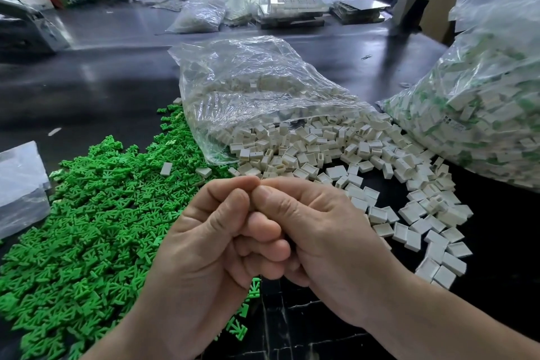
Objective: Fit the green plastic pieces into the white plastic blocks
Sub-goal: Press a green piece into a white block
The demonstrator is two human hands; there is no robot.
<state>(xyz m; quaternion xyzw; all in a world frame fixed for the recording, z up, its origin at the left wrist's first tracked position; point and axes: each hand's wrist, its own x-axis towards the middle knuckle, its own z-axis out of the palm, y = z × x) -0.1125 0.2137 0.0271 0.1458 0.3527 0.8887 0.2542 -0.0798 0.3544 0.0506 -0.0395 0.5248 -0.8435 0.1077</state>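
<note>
A broad heap of green plastic pieces (96, 213) covers the table's left side. Small white plastic blocks (336, 155) spill from an open clear bag (248, 90) across the middle and right. My left hand (204, 242) and my right hand (315, 228) are pressed together above the near table edge, fingers curled and interlocked, thumbs and forefingers meeting at the top. Whatever they hold between them is hidden by the fingers.
A large clear bag (482, 96) full of white blocks with green inside stands at the right. A folded clear bag (20, 184) lies at the left edge. The dark table (102, 82) stretches back to more bags, trays and boxes.
</note>
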